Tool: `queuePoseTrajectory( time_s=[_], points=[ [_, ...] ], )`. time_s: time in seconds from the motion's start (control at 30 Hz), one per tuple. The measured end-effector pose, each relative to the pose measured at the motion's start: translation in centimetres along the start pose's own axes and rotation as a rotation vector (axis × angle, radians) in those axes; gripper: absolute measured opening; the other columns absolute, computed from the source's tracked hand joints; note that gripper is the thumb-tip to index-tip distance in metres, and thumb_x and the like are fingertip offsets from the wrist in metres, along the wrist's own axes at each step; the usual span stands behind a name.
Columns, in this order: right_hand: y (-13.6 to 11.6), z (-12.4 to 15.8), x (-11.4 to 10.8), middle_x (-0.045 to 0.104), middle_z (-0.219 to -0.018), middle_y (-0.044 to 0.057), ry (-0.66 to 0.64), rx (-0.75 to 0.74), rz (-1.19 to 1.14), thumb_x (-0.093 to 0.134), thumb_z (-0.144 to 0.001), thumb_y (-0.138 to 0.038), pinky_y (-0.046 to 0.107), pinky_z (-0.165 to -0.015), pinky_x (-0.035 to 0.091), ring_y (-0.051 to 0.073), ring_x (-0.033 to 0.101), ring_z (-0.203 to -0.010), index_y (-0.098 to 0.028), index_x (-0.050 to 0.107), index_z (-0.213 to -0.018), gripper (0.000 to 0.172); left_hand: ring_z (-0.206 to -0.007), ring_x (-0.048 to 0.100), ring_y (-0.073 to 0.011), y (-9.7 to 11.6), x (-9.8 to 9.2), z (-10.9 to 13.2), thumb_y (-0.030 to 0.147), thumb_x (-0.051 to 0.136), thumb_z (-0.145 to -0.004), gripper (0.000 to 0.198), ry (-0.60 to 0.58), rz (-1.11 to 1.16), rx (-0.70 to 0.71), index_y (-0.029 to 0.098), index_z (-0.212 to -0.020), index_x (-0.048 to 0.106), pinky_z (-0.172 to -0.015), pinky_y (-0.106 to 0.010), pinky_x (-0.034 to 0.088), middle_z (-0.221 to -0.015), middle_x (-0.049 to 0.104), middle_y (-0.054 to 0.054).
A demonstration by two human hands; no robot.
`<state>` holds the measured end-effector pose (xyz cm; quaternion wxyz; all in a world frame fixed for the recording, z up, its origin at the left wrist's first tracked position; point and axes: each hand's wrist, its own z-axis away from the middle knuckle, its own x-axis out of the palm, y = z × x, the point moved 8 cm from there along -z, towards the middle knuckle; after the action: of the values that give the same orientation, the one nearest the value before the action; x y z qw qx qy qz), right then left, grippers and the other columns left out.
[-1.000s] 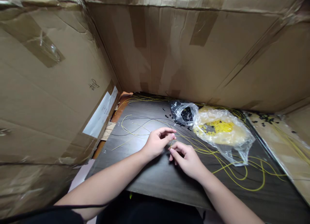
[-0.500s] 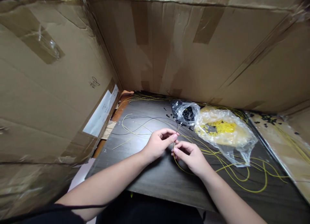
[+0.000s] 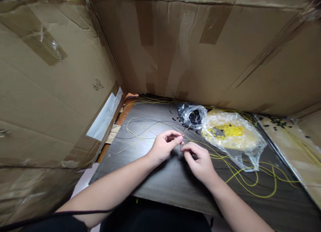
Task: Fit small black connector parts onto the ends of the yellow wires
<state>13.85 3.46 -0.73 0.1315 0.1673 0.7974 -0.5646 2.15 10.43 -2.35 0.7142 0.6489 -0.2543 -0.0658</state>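
My left hand [image 3: 163, 147] and my right hand [image 3: 199, 161] meet over the dark table [image 3: 160, 181], fingertips almost touching. Both pinch a thin yellow wire [image 3: 184, 131] between thumb and forefinger; its free end sticks up toward the bags. More yellow wires [image 3: 250, 185] loop across the table to the right, and thin black wires [image 3: 147, 125] lie at the back left. A small clear bag of black parts [image 3: 192, 116] sits just beyond my hands. Beside it lies a bigger clear bag of yellow parts [image 3: 232, 133].
Cardboard walls [image 3: 188, 51] close in the table at the back and at the left [image 3: 50, 91]. A few loose black parts [image 3: 173, 119] lie near the small bag. On the right a cardboard sheet [image 3: 293, 141] carries more black bits and yellow wires.
My right hand has moved up and left to meet the left fingertips. The yellow loop that hung below my hands half a second ago is gone, and the wire tip now points up.
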Motion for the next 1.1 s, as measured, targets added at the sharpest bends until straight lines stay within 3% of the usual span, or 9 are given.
queuePoseTrajectory(
  time_s=[0.17,0.3,0.73,0.93,1.1],
  points=[
    [-0.6,-0.2,0.1,0.066,-0.088,0.007,-0.041,-0.023,-0.028,0.053,-0.097,-0.026,0.032,-0.065,0.049,0.017,0.060,-0.069,-0.021,0.070,-0.093,0.018,-0.070,0.064,-0.0127,0.0,-0.5,0.0,0.043,0.083,-0.073,0.040,0.037,-0.092,0.033,0.012,-0.097,0.072,-0.067,-0.024,0.049,-0.079,0.071,-0.005],
    [-0.7,-0.2,0.4,0.062,-0.085,0.006,-0.057,-0.041,0.027,0.059,-0.095,-0.029,0.032,-0.066,0.049,0.018,0.059,-0.072,-0.021,0.066,-0.080,0.018,-0.068,0.062,-0.0114,0.0,-0.5,0.2,0.042,0.084,-0.073,0.039,0.037,-0.118,0.051,0.012,-0.095,0.073,-0.064,-0.022,0.047,-0.078,0.071,-0.005],
    [-0.9,0.0,1.6,0.060,-0.076,0.003,-0.152,-0.111,0.088,0.057,-0.088,-0.016,0.032,-0.070,0.046,0.017,0.057,-0.073,-0.021,0.053,-0.068,0.021,-0.063,0.057,-0.0090,0.3,-0.3,0.3,0.040,0.085,-0.071,0.037,0.018,-0.121,0.070,0.012,-0.094,0.075,-0.061,-0.020,0.044,-0.074,0.069,-0.003],
    [-1.0,0.1,1.7,0.059,-0.073,0.002,-0.177,-0.104,0.087,0.057,-0.091,-0.019,0.031,-0.066,0.045,0.016,0.055,-0.068,-0.021,0.056,-0.070,0.021,-0.070,0.063,-0.0110,0.5,0.0,0.3,0.039,0.085,-0.073,0.035,-0.024,-0.058,0.058,0.012,-0.094,0.074,-0.068,-0.021,0.049,-0.077,0.072,-0.004],
    [-1.6,0.2,0.9,0.062,-0.075,0.004,-0.124,-0.135,0.058,0.057,-0.094,-0.024,0.034,-0.072,0.049,0.018,0.059,-0.071,-0.022,0.061,-0.077,0.017,-0.073,0.069,-0.0155,0.4,0.3,0.3,0.042,0.085,-0.072,0.039,-0.065,0.025,0.022,0.012,-0.094,0.072,-0.073,-0.027,0.054,-0.077,0.073,-0.006]
  ],
)
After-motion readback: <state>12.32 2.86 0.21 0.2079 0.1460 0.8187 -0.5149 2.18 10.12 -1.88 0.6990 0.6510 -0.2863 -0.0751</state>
